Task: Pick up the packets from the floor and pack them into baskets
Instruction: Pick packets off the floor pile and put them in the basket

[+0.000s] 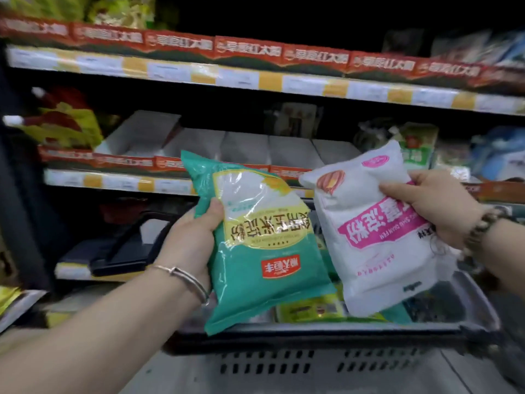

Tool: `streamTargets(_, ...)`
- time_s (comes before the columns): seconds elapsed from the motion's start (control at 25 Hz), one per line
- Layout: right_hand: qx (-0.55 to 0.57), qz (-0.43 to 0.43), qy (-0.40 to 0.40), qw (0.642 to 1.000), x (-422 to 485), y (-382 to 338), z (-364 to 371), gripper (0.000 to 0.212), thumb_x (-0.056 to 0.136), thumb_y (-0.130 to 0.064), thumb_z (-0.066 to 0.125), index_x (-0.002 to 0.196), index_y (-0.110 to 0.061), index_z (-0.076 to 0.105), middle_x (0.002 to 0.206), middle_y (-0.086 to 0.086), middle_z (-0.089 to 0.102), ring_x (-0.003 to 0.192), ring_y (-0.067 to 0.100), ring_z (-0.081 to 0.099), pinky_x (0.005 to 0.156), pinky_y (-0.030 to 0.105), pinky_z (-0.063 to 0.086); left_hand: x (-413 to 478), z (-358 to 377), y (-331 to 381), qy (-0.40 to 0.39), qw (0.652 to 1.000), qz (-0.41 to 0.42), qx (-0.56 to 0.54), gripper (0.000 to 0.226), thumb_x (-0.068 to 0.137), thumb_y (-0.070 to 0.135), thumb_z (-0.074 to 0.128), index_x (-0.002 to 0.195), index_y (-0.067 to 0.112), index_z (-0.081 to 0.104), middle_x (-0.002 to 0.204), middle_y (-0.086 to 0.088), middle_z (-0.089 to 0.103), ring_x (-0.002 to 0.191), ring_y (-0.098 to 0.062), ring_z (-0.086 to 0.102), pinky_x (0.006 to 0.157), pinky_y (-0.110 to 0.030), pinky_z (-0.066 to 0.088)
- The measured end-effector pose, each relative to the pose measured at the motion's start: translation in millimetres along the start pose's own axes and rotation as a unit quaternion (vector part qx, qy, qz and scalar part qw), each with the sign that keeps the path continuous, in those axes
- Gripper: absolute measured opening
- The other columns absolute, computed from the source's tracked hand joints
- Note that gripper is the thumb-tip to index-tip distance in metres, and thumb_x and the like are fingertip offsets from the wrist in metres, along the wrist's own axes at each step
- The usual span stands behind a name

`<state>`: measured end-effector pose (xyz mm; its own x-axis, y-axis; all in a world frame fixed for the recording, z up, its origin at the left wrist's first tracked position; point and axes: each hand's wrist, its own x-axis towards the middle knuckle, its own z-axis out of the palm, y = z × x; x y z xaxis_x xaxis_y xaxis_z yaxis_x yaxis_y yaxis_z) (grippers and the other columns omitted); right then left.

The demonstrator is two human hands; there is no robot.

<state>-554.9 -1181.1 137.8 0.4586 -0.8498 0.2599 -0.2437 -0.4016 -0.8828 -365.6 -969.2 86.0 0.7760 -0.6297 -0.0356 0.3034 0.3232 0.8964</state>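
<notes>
Shop shelves (255, 81) stand behind a grey basket (326, 334). Left hand (190, 237) clasps a green packet (255, 251), right hand (437, 206) a white packet (377, 237), each grip curled round its edge, both held above the basket, apparently for dropping in.

Grey basket (284, 365) with packets (309, 309) inside

Left hand (190, 237) grips a green packet (255, 251) by its edge; right hand (434, 206) grips a white packet (377, 237) — both held just above a grey basket (312, 362), store shelves (255, 78) behind.
</notes>
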Motion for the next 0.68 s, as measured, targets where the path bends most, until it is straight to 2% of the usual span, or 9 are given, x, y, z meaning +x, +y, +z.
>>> streamTargets(0.16, -0.014, 0.113, -0.035, 0.993, 13.8, 60.5, -18.1, 0.017, 0.087, -0.017, 0.065, 0.079, -0.003, 0.065, 0.065, 0.015, 0.069, 0.049, 0.025, 0.063, 0.05, 0.03, 0.054, 35.7, 48.0, -53.3, -0.024, 0.994, -0.076, 0.08, 0.025, 0.093, 0.027, 0.055, 0.098, 0.004, 0.063, 0.072, -0.014, 0.07, 0.058, -0.026, 0.066, 0.063, -0.041, 0.058)
streamTargets(0.24, -0.043, 0.125, -0.047, 0.99, 17.2, 87.4, -11.4, 0.024, 0.087, -0.02, 0.065, 0.076, 0.0, 0.058, 0.068, 0.022, 0.06, 0.057, 0.028, 0.055, 0.056, 0.033, 0.044, 43.1, 55.9, -77.0, -0.042, 0.984, -0.115, 0.131, 0.025, 0.092, 0.026, 0.057, 0.1, 0.002, 0.062, 0.072, -0.014, 0.069, 0.059, -0.027, 0.065, 0.064, -0.04, 0.057)
streamTargets(0.32, -0.065, 0.115, -0.046, 0.99, 24.5, 111.3, -2.9, 0.022, 0.088, -0.021, 0.064, 0.076, -0.004, 0.056, 0.07, 0.021, 0.054, 0.063, 0.026, 0.05, 0.059, 0.032, 0.036, 48.1, 59.1, -93.5, -0.045, 0.968, -0.142, 0.2, 0.025, 0.092, 0.023, 0.057, 0.104, 0.002, 0.062, 0.081, -0.016, 0.069, 0.069, -0.03, 0.066, 0.074, -0.043, 0.056)
streamTargets(0.4, -0.123, 0.115, -0.061, 0.984, 33.8, 131.3, 2.2, 0.024, 0.09, -0.021, 0.061, 0.075, -0.004, 0.054, 0.073, 0.019, 0.054, 0.067, 0.025, 0.051, 0.06, 0.03, 0.035, 48.7, 56.2, -93.3, -0.053, 0.931, -0.135, 0.335, 0.026, 0.093, 0.028, 0.055, 0.101, 0.005, 0.063, 0.08, -0.009, 0.07, 0.068, -0.022, 0.068, 0.069, -0.029, 0.058)
streamTargets(0.48, -0.294, 0.101, -0.136, 0.941, 36.9, 133.3, -1.3, 0.024, 0.093, -0.029, 0.055, 0.083, -0.006, 0.057, 0.085, 0.014, 0.06, 0.078, 0.025, 0.056, 0.063, 0.029, 0.037, 45.4, 51.0, -78.6, -0.103, 0.855, -0.111, 0.497, 0.029, 0.093, 0.038, 0.052, 0.088, 0.011, 0.064, 0.068, 0.003, 0.066, 0.052, -0.004, 0.061, 0.047, -0.012, 0.048)
streamTargets(0.52, -0.4, 0.075, -0.173, 0.897, 37.5, 128.9, -7.0, 0.028, 0.094, -0.036, 0.051, 0.092, -0.009, 0.058, 0.095, 0.011, 0.062, 0.087, 0.025, 0.058, 0.067, 0.028, 0.04, 43.5, 49.0, -69.1, -0.133, 0.792, -0.073, 0.592, 0.035, 0.09, 0.045, 0.051, 0.081, 0.014, 0.063, 0.065, 0.004, 0.065, 0.047, -0.002, 0.056, 0.044, -0.012, 0.044)
streamTargets(0.6, -0.538, 0.007, -0.185, 0.823, 35.5, 110.9, -18.5, 0.038, 0.09, -0.051, 0.048, 0.108, -0.018, 0.054, 0.109, 0.002, 0.062, 0.097, 0.019, 0.059, 0.079, 0.027, 0.047, 36.6, 48.0, -45.8, -0.14, 0.599, 0.085, 0.784, 0.053, 0.083, 0.065, 0.04, 0.07, 0.018, 0.06, 0.061, 0.004, 0.062, 0.046, -0.002, 0.05, 0.047, -0.016, 0.043)
streamTargets(0.64, -0.547, -0.025, -0.161, 0.821, 35.7, 101.4, -23.5, 0.044, 0.088, -0.056, 0.049, 0.117, -0.022, 0.05, 0.115, -0.001, 0.059, 0.101, 0.018, 0.058, 0.084, 0.029, 0.048, 33.0, 52.4, -36.7, -0.133, 0.525, 0.182, 0.821, 0.057, 0.08, 0.071, 0.03, 0.07, 0.022, 0.058, 0.061, 0.006, 0.059, 0.05, -0.002, 0.05, 0.051, -0.017, 0.043)
streamTargets(0.68, -0.531, -0.052, -0.156, 0.832, 37.3, 95.6, -24.6, 0.052, 0.086, -0.057, 0.05, 0.126, -0.025, 0.044, 0.124, -0.002, 0.054, 0.109, 0.016, 0.055, 0.09, 0.031, 0.047, 29.1, 60.6, -29.9, -0.146, 0.513, 0.251, 0.808, 0.059, 0.075, 0.076, 0.023, 0.076, 0.028, 0.057, 0.069, 0.012, 0.059, 0.061, 0.0, 0.053, 0.058, -0.016, 0.044)
